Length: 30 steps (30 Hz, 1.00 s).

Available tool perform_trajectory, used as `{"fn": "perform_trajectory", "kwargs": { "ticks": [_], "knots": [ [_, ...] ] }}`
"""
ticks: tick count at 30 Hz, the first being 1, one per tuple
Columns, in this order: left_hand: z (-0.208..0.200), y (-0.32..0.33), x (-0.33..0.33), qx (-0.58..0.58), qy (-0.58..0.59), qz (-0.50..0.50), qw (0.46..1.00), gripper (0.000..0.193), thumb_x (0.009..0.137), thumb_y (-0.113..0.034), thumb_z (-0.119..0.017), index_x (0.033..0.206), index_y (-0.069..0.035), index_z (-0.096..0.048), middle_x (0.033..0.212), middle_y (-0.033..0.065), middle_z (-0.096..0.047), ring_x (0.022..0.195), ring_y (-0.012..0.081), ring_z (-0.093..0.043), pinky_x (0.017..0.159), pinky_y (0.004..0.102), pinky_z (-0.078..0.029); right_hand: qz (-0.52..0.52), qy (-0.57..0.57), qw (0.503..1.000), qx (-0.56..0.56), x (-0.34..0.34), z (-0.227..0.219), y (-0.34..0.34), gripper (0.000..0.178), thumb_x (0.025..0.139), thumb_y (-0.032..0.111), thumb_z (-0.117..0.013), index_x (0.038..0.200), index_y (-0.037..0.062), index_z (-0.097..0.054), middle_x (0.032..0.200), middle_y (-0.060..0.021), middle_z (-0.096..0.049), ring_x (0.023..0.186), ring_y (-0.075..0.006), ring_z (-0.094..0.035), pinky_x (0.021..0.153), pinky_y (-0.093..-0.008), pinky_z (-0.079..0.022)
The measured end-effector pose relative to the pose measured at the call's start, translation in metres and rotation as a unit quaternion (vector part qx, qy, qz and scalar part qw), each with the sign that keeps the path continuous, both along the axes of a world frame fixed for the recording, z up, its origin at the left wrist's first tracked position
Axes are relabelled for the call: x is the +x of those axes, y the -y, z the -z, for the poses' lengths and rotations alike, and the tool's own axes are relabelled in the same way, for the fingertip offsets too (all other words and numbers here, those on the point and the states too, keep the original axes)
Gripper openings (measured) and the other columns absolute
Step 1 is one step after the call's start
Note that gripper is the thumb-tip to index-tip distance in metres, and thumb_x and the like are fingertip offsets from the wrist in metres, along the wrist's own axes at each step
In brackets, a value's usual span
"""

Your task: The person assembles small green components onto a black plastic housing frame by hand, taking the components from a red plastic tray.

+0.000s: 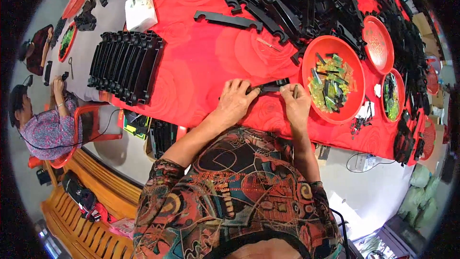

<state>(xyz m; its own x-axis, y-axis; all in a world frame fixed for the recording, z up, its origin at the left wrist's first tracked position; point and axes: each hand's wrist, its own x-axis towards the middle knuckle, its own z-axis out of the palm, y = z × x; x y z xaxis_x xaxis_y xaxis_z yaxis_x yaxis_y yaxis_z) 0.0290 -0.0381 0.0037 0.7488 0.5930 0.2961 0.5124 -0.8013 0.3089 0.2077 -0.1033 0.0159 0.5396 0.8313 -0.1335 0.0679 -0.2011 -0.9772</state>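
Note:
A notched black plastic bar (272, 86) lies on the red tablecloth right in front of me. My left hand (235, 100) grips its left end, with the fingers curled over it and hiding that part. At the bar's right end, my right hand (296, 104) is closed in a pinch on a thin stick-like tool (295, 91), whose exact kind I cannot make out. Just right of that hand stands a red round tray (355, 111) with many small yellow-green and black strips (330, 84) in it.
Stacked black bars (125, 67) stand left, below a white tissue pack (141, 10). A heap of black bars (292, 7) covers the far side. Two more red trays (378, 43) sit at the right. Another person (50, 124) works at a grey table on the left.

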Motion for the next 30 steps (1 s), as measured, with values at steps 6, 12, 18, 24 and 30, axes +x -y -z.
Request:
{"fn": "perform_trajectory", "kwargs": {
  "ticks": [6,12,18,24,30],
  "knots": [
    [-0.005,-0.004,0.001,-0.04,0.02,-0.013,0.999,0.028,0.074,-0.009,-0.058,0.101,-0.011,-0.066,0.097,0.0069,-0.053,0.093,0.0246,-0.048,0.076,0.0377,-0.038,0.013,0.013,1.0,0.006,-0.003,0.005,-0.002,0.012,0.081,0.009,-0.063,0.076,0.0002,-0.058,0.061,0.0051,-0.047,0.055,-0.0033,-0.039,0.048,-0.0216,-0.032],
    [-0.005,-0.005,-0.001,-0.059,0.028,-0.02,0.998,0.023,0.073,-0.01,-0.061,0.095,-0.011,-0.066,0.099,0.0063,-0.054,0.093,0.0244,-0.049,0.074,0.0379,-0.038,-0.015,0.039,0.999,-0.005,-0.01,0.0,-0.008,0.012,0.081,0.008,-0.062,0.073,0.0002,-0.057,0.057,0.0057,-0.043,0.052,-0.0043,-0.036,0.046,-0.0237,-0.03],
    [-0.015,-0.003,-0.022,-0.053,0.134,-0.015,0.989,0.025,0.069,-0.015,-0.069,0.091,-0.005,-0.06,0.095,0.0079,-0.056,0.089,0.0268,-0.053,0.073,0.0374,-0.04,-0.059,0.125,0.99,-0.024,-0.01,-0.007,-0.016,0.018,0.078,0.011,-0.063,0.071,-0.0032,-0.056,0.052,-0.0007,-0.041,0.05,-0.0076,-0.036,0.046,-0.0283,-0.032],
    [-0.013,-0.008,-0.044,-0.147,0.152,-0.082,0.974,0.021,0.071,-0.015,-0.068,0.084,-0.002,-0.057,0.086,0.0106,-0.058,0.084,0.029,-0.055,0.075,0.0386,-0.041,-0.103,0.15,0.981,-0.066,-0.02,-0.007,-0.026,0.021,0.075,0.015,-0.064,0.07,-0.0043,-0.057,0.054,-0.0106,-0.051,0.05,-0.0147,-0.048,0.049,-0.0329,-0.038],
    [-0.012,-0.013,-0.044,-0.198,0.122,-0.084,0.969,0.018,0.073,-0.014,-0.067,0.084,-0.002,-0.058,0.081,0.0111,-0.058,0.082,0.0294,-0.055,0.074,0.039,-0.042,-0.098,0.185,0.975,-0.073,-0.027,-0.006,-0.029,0.021,0.074,0.014,-0.065,0.07,-0.0046,-0.057,0.055,-0.0128,-0.053,0.051,-0.0187,-0.051,0.051,-0.0351,-0.039]
  ]
}}
